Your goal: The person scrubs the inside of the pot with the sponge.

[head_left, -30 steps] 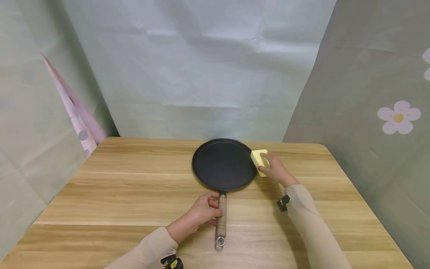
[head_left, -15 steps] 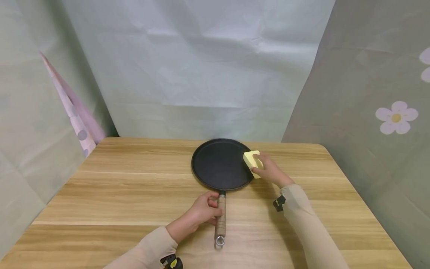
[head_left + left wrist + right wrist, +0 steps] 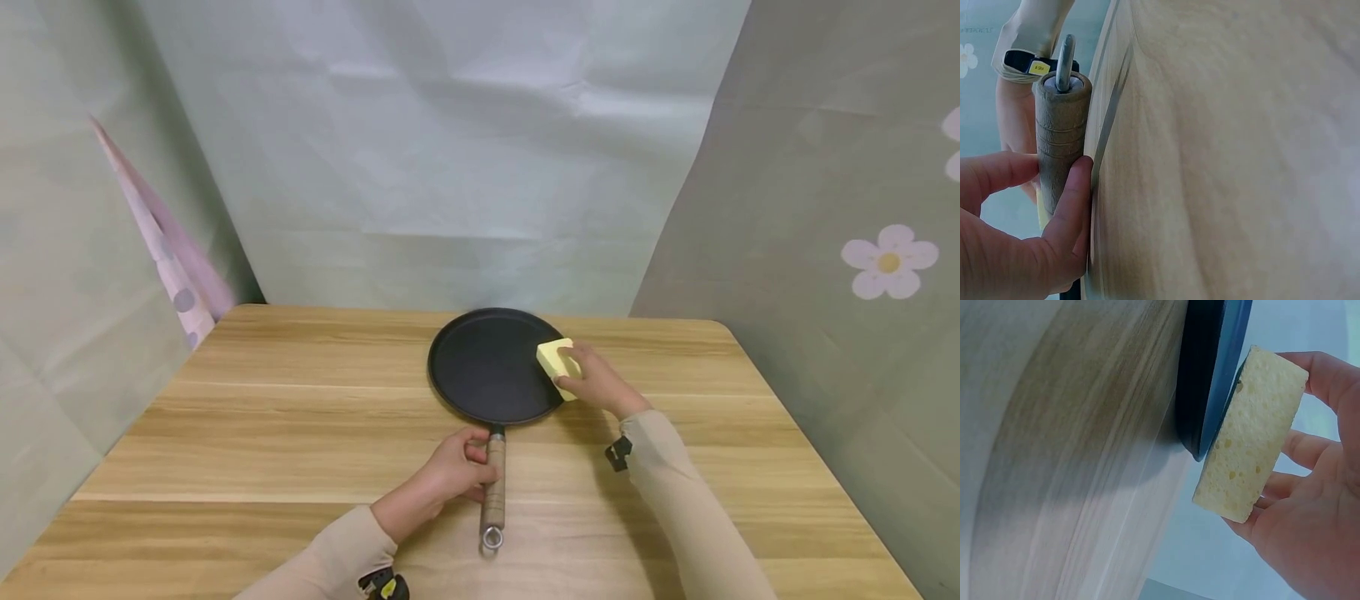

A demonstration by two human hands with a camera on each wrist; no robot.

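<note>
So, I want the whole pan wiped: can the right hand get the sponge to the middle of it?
Probably yes: the right hand holds the sponge at the pan rim, and nothing lies on the dark surface.

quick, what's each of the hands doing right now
Left hand: gripping the pan handle.
Right hand: holding the yellow sponge at the pan's right rim.

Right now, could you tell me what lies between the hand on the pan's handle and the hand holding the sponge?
In the head view, only bare wooden table and the pan's near rim.
</note>
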